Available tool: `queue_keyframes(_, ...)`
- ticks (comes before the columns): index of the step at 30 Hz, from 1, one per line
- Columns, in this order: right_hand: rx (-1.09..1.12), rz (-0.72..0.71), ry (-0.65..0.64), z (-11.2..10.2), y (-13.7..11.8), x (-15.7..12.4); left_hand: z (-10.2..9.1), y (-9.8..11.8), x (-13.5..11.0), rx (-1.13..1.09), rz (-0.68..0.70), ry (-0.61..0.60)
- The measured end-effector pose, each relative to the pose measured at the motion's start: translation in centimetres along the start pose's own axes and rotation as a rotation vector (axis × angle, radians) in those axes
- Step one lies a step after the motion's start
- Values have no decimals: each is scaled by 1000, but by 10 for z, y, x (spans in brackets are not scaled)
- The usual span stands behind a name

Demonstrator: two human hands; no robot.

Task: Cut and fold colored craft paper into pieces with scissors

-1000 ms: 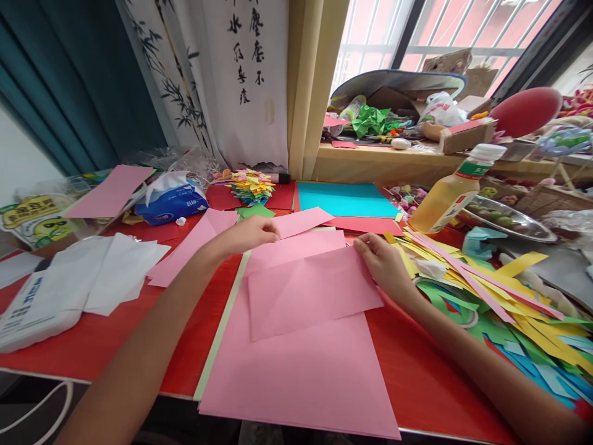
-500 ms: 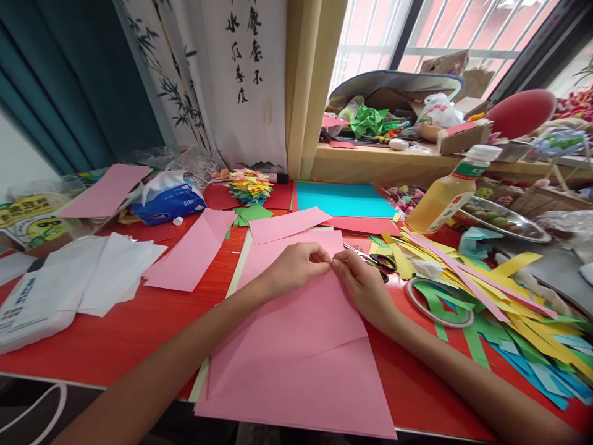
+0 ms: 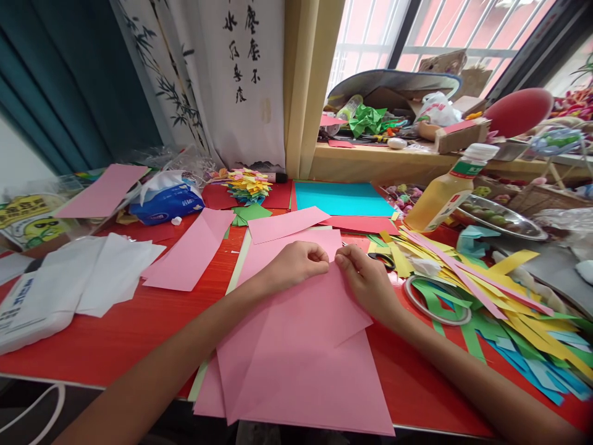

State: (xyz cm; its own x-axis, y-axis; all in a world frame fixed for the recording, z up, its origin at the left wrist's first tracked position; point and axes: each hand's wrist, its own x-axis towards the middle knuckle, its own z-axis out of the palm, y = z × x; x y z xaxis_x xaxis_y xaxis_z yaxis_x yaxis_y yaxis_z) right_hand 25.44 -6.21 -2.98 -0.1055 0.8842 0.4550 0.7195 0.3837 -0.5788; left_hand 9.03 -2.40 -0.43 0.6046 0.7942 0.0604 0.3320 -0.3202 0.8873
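Note:
My left hand (image 3: 299, 267) and my right hand (image 3: 368, 281) are close together with a small gap between them. Each has thumb and fingers closed in a pinch at the upper edge of a pink paper sheet (image 3: 296, 337), which slopes down towards me. It overlaps more pink paper (image 3: 352, 389) on the table, and its lower left part lies askew to the pile. Just beyond my fingers rests a loose pink strip (image 3: 287, 225). Scissors (image 3: 383, 260) lie by my right hand, partly covered.
Yellow, green and blue paper strips (image 3: 523, 309) with a tape roll (image 3: 440, 321) spread on the right, near a tilted-looking juice bottle (image 3: 440, 194). To the left are pink pieces (image 3: 189, 253), white tissues (image 3: 118, 272) and a blue tissue pack (image 3: 167, 203). Behind lies blue paper (image 3: 343, 199).
My hands have parted slightly, the right one shifting a little to the right. The pink sheet has slid and turned to the right over the pile, showing more paper at the lower left.

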Motion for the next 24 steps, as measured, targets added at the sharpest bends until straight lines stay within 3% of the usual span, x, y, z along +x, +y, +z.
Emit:
queue_keyframes(17, -110, 50, 140, -19, 29, 19, -15, -3, 3, -11, -46, -6)
queue_keyframes(24, -120, 85, 202, -28, 48, 27, -25, -5, 3, 43, -132, 6)
